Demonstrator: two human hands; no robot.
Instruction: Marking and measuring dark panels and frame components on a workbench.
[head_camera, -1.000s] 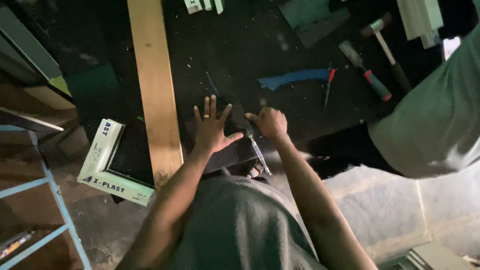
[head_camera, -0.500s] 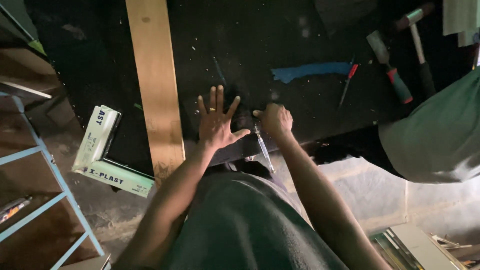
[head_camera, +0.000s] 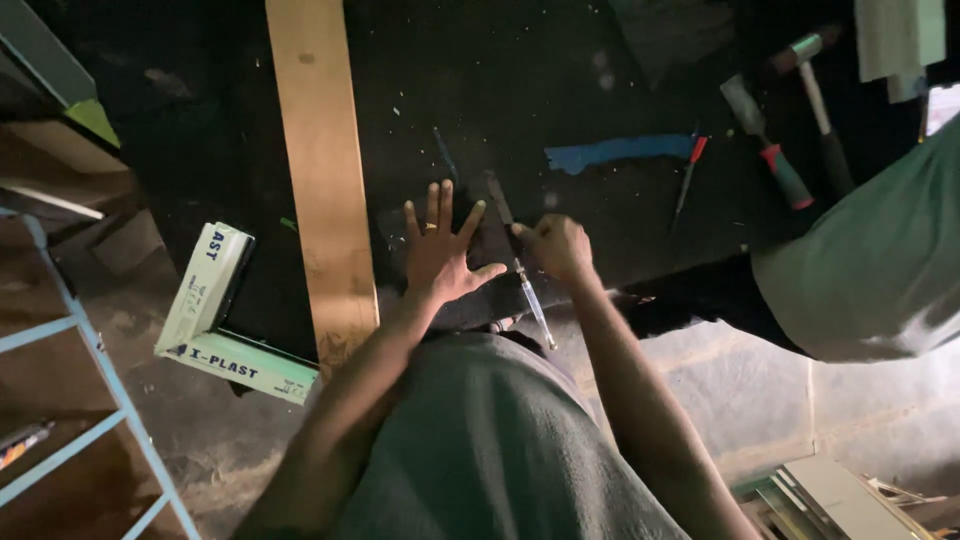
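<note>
Pressing flat, the left hand (head_camera: 440, 255) has its fingers spread wide on a dark sheet (head_camera: 480, 265) at the near edge of the black workbench (head_camera: 520, 90). Right hand (head_camera: 552, 247) is closed in a fist around a thin tool (head_camera: 520, 270), maybe a file or a chisel, too dim to tell; its blade tip pokes out past the knuckles toward the bench and the pale handle end hangs off the edge toward the body.

Risk, as a judgement: the blade runs just beside the left thumb and fingers, nearly touching, so a slip could nick the pinning hand. The sheet sits right at the bench edge, partly over it; uneven pressure could tip or slide it off. Low light makes the cutting line hard to see.

A wooden plank (head_camera: 320, 170) lies just left of the left hand and could be bumped by the elbow. Green-white corner frame (head_camera: 215, 320) sits lower left, apart. Blue strip (head_camera: 615, 152), red-handled screwdriver (head_camera: 688, 175), a red-and-green-handled chisel (head_camera: 770, 140) and a hammer (head_camera: 815, 90) lie further right, well clear. Another person's grey sleeve (head_camera: 870, 260) leans in at the right, close enough to jostle the bench.
</note>
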